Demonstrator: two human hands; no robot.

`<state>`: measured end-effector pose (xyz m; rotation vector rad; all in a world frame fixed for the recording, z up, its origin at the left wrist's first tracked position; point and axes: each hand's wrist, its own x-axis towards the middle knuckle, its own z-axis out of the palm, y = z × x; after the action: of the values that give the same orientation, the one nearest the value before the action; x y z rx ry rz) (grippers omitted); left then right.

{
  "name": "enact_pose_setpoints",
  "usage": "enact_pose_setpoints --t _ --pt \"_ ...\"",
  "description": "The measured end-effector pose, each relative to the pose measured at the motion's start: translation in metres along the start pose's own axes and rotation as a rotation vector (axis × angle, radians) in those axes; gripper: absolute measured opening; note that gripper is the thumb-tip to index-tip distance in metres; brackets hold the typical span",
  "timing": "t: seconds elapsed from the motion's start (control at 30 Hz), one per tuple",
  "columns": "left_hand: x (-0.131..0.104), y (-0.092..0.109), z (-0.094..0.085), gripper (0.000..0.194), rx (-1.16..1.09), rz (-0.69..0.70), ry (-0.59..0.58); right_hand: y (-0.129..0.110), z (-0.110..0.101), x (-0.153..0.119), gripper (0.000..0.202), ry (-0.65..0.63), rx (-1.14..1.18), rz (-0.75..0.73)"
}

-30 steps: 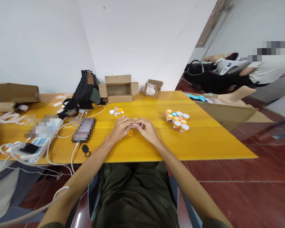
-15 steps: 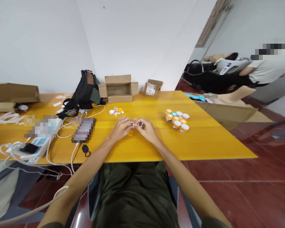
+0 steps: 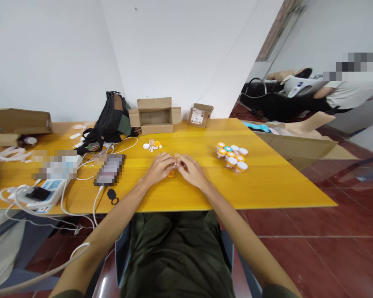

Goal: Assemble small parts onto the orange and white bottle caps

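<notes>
My left hand and my right hand meet over the middle of the table, fingers bent inward and pinched together. Between their fingertips is a small white part, mostly covered by the fingers, so its shape is unclear. An orange round lid lies on the table just below the fingertips. Behind the fingers, a small pale round piece partly shows. Farther back to the left are loose white and orange small parts.
A cluster of small clear jars with orange, white and teal lids stands to the right. Cardboard boxes and a black backpack line the back. At left lie a phone, a power strip and cables. A person sits far right.
My right hand's fingers have shifted slightly and closed in around the small white part, which is now more hidden. The left hand stays in nearly the same place.
</notes>
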<state>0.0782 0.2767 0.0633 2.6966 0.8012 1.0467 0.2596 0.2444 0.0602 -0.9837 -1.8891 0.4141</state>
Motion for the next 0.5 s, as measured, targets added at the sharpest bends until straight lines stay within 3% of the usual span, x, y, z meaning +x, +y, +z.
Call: enact_pose_setpoints --t 0.5 --pt "0.0009 -0.0012 0.0000 0.020 -0.034 0.003 -0.045 0.0014 -0.0089 -0.0003 0.018 -0.120 -0.004 0.031"
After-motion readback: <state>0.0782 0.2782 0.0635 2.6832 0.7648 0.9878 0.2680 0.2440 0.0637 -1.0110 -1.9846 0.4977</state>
